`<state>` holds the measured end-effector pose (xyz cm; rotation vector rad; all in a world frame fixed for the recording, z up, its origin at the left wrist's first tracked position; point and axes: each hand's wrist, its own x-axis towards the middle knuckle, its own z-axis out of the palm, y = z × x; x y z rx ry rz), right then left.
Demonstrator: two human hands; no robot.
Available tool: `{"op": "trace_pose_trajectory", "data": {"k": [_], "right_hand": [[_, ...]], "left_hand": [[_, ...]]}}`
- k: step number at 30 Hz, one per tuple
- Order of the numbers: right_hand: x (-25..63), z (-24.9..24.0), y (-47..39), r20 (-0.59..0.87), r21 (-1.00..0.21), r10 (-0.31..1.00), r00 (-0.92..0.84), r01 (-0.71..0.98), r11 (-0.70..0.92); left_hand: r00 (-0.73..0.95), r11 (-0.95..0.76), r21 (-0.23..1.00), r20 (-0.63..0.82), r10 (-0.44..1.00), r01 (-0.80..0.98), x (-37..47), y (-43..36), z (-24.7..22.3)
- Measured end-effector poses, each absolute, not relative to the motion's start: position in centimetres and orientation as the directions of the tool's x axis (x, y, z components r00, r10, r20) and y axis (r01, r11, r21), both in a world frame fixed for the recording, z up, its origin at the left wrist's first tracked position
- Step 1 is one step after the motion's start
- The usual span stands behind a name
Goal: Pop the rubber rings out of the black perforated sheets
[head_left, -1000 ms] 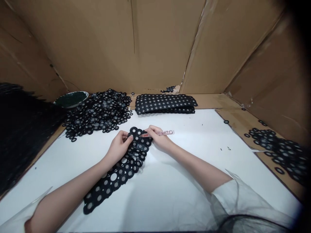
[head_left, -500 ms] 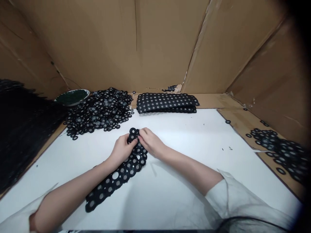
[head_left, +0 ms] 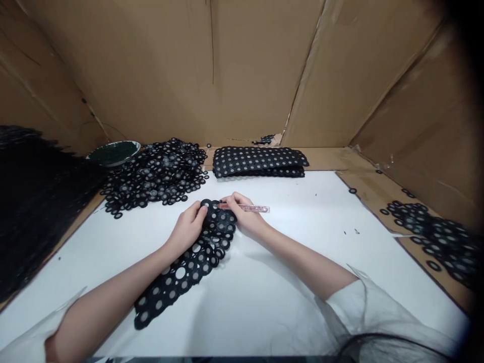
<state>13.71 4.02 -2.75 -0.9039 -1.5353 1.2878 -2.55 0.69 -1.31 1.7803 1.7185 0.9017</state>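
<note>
My left hand (head_left: 189, 226) grips the upper left edge of a black strip (head_left: 181, 272) made of joined rings with pale round centres. The thumb lies on top near the strip's far end. My right hand (head_left: 244, 212) is closed around a slim pen-like tool (head_left: 254, 207) with a clear, reddish handle. Its tip end meets the strip's far edge, just right of my left thumb; the tip itself is too small to make out. From there the strip runs slantwise toward me, partly under my left forearm, its upper part bunched.
Behind on the left lies a heap of loose black rings (head_left: 159, 171), beside a shallow bowl (head_left: 113, 153) with dark green contents. A folded dotted sheet (head_left: 260, 160) rests at the back. More rings (head_left: 434, 232) lie on cardboard at right. A dark bristly mass (head_left: 41, 201) fills the left.
The pen-like tool now shows in my right hand, which has turned and shifted slightly right. The strip's far end has spread wider and flatter. My left hand has barely moved.
</note>
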Motion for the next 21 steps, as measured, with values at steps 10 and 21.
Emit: {"op": "trace_pose_trajectory", "data": {"k": [10,21], "right_hand": [[13.4,-2.5,3.3,0.21,-0.975,0.932,-0.296,0.012,0.224],[13.5,-2.3,2.8,0.205,-0.964,0.923,-0.325,0.097,0.248]], "left_hand": [[0.022,-0.12,0.738,0.141,0.99,0.664,-2.4,0.5,-1.1],[0.031,-0.15,0.652,0.19,0.981,0.743,-2.3,0.2,-0.8]]}}
